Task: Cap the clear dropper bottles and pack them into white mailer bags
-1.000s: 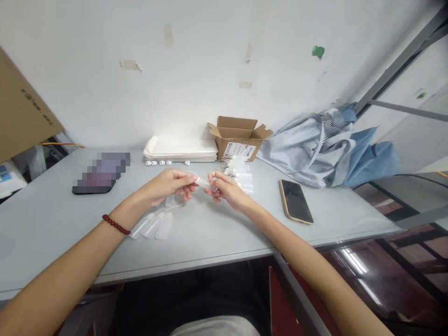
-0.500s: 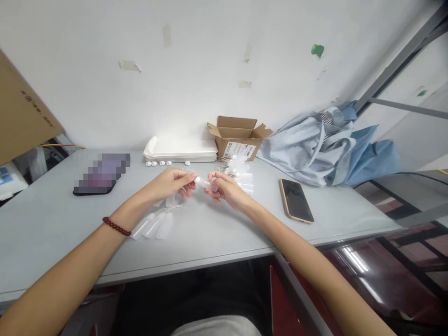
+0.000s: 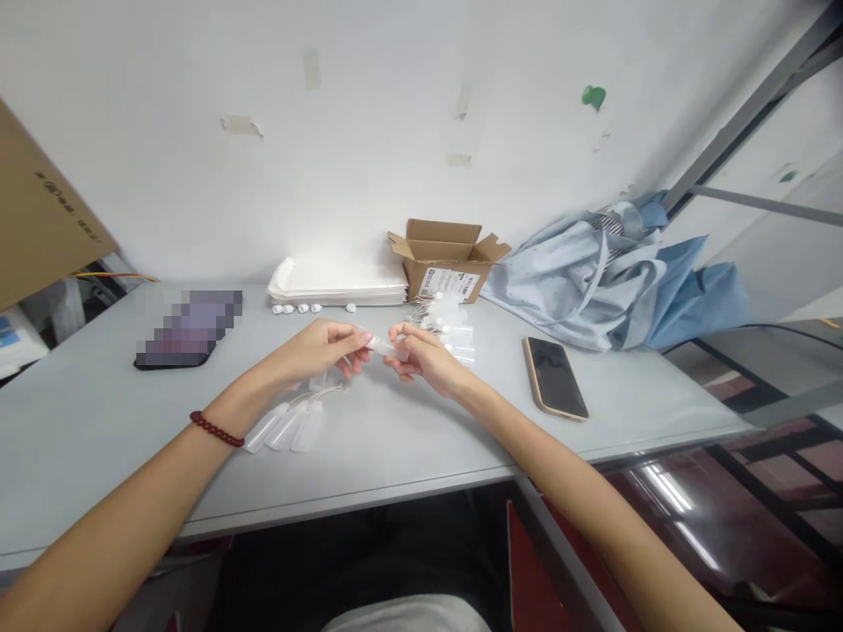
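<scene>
Head view: my left hand (image 3: 339, 348) and right hand (image 3: 428, 358) pinch one tube (image 3: 390, 350) tightly; work looks unfinished, five caps (image 3: 302, 308) loose near the desk's (image 3: 421, 448) back edge.

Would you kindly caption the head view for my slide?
Left hand and right hand hold a translucent tube over a grey table.

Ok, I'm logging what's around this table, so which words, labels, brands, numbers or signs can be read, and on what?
None can be read with certainty.
Large cardboard piece at left: a line of dark printed characters and a round mark, too blurred.
White label on the small open box: fine print and code-like marks, too small.
</scene>
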Available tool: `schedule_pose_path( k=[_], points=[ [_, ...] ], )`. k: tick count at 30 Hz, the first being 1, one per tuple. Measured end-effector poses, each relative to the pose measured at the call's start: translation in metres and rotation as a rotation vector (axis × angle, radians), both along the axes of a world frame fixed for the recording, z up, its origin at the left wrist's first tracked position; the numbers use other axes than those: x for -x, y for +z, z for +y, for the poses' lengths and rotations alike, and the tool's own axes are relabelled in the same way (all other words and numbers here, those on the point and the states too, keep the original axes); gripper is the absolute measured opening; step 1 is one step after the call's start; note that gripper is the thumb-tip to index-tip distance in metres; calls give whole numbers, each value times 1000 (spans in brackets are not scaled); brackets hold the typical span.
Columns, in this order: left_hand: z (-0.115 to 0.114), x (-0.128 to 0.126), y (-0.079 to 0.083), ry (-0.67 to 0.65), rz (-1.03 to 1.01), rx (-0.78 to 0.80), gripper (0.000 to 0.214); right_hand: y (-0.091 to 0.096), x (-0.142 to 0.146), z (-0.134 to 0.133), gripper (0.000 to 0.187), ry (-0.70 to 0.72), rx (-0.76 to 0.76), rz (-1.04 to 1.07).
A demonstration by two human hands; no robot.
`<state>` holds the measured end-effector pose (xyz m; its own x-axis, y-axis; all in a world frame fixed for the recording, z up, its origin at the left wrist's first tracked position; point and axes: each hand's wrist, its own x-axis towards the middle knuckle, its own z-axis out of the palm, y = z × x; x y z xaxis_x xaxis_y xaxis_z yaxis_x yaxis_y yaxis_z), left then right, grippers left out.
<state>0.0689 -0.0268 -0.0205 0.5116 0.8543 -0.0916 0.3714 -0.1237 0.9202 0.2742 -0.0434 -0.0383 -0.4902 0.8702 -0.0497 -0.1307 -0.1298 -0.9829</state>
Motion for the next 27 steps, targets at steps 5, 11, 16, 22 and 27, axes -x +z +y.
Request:
schedule_pose_path(
  k=[5,11,16,22,27],
  points=[
    [-2,-2,0,-14,23,-103,33,-2,-1,1,14,-1,10,-8],
    [-5,-4,-1,21,-9,-208,30,-1,-2,3,14,-15,25,16],
    [-5,-5,1,49,-25,-202,29,-2,-1,3,22,-102,-79,-17],
    [-3,-6,0,96,-135,-10,39,-6,-3,6,34,-161,-190,-1],
    [-4,-7,-3,89,-156,65,39,-6,-4,6,34,-124,-233,-36]
  ],
)
